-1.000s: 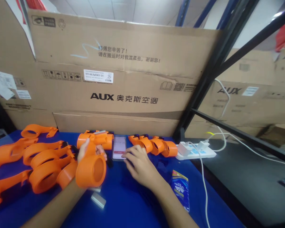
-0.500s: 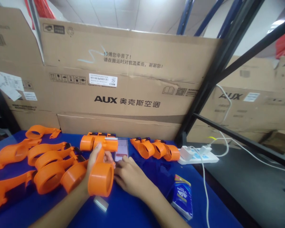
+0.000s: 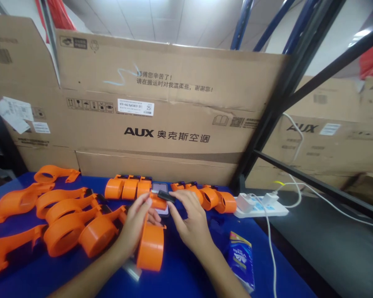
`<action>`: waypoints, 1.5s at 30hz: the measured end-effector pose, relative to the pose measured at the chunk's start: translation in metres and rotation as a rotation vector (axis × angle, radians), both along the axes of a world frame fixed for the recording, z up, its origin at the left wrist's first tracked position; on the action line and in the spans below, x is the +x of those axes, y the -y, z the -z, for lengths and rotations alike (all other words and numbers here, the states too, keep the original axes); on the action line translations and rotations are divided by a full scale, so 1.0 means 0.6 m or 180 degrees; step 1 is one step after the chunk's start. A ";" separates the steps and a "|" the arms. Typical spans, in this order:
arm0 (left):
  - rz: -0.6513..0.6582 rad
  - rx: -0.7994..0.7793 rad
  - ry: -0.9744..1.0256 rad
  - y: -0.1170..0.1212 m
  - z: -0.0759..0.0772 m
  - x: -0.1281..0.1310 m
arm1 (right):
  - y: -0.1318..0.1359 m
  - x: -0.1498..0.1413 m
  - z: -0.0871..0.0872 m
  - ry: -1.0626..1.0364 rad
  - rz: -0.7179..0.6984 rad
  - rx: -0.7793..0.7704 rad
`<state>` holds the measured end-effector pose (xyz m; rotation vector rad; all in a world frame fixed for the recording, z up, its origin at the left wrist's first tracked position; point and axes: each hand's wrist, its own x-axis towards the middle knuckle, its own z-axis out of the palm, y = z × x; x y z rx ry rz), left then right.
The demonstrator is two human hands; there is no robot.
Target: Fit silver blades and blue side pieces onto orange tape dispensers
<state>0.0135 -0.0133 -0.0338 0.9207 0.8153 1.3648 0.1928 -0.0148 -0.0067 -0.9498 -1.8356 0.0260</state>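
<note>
Single head-worn view, looks forward and slightly down across the blue table (image 3: 180, 277), both hands close at bottom centre. Faces cardboard boxes (image 3: 170, 111) stacked behind the table; black shelf frame (image 3: 273, 111) to the right.

Power strip (image 3: 262, 205), probably tissue pack (image 3: 243, 258)

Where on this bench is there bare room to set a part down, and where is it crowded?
Bare blue table lies at the near edge between the forearms, and past the right hand up to the blue packet. The dark surface beyond the white cable is bare too. The left side is crowded with orange dispensers; the back row is lined with more.
</note>
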 end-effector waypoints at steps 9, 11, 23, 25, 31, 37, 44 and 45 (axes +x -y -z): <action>0.0240 0.0143 -0.0100 0.005 0.015 0.004 | 0.006 0.001 0.006 0.0380 -0.0028 0.0017; 0.0294 0.0174 -0.0139 0.003 0.016 0.004 | 0.006 0.003 0.003 0.0454 -0.0127 0.0024; 0.0372 0.0145 -0.0587 -0.001 0.013 -0.001 | 0.008 0.024 -0.005 0.1097 -0.0721 -0.0375; 0.0375 0.0174 -0.0591 0.002 0.014 0.001 | 0.008 0.023 -0.004 0.1113 -0.0716 -0.0393; 0.0355 0.0223 -0.0455 0.006 0.019 0.006 | 0.008 0.017 -0.001 0.1140 -0.0696 -0.0332; 0.0466 0.0216 -0.0534 0.004 0.020 0.004 | 0.013 0.021 -0.009 0.0886 -0.0807 -0.0558; 0.0425 0.0028 -0.0310 0.002 0.026 0.004 | -0.026 0.038 0.029 0.1198 0.0687 -0.0548; 0.0406 -0.0001 -0.0271 0.001 0.027 0.003 | -0.029 0.037 0.035 0.1484 0.0782 -0.0628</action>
